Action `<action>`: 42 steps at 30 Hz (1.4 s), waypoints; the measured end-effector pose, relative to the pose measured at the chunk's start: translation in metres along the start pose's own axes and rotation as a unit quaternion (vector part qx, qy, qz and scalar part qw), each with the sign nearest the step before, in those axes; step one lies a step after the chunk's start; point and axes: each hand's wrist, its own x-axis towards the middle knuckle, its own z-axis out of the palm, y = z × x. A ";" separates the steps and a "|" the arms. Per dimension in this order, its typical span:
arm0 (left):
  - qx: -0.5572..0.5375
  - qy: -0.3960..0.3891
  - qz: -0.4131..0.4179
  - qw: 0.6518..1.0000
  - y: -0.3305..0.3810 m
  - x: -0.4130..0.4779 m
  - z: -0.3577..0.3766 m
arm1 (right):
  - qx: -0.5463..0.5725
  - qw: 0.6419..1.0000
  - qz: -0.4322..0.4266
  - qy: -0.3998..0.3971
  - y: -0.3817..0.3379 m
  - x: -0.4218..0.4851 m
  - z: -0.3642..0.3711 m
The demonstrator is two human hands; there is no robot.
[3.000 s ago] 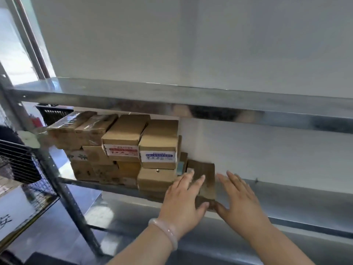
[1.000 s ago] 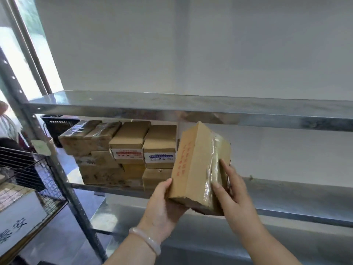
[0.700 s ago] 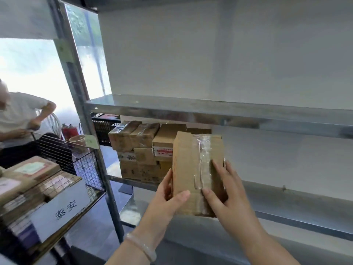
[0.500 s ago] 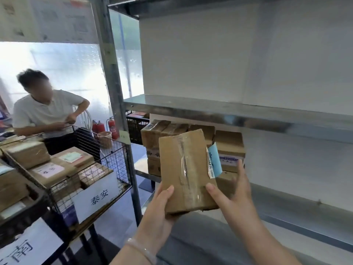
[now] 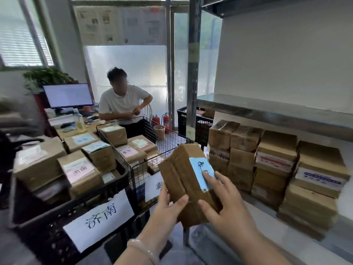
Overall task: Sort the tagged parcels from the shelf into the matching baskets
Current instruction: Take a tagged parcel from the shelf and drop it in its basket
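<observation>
Left hand [image 5: 168, 209] and right hand [image 5: 226, 206] gripped one parcel [image 5: 181, 184], blue tag [image 5: 198, 169] up: matching step. Next, likely drop into wire basket [image 5: 142, 167] at ten o'clock.

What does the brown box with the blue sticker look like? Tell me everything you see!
It's a brown cardboard box, oblong, with long seams down one side and a light blue paper tag with dark handwriting on another. It's tilted in mid-air. The left hand holds its lower end, thumb on the seamed side; the right hand holds it too, fingertips on the tag.
</observation>
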 end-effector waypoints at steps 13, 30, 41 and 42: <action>0.507 0.126 0.128 0.843 0.054 0.062 -0.084 | -0.002 0.998 -0.045 0.037 -0.017 0.132 0.044; 0.646 0.216 0.064 0.730 0.129 0.251 -0.151 | -0.104 0.986 -0.101 -0.086 -0.013 0.434 0.180; 0.687 0.216 -0.033 0.693 0.126 0.332 -0.187 | -0.109 0.977 -0.073 -0.167 -0.016 0.555 0.299; 0.687 0.214 -0.038 0.693 0.127 0.338 -0.191 | -0.106 0.978 -0.070 -0.167 -0.017 0.562 0.308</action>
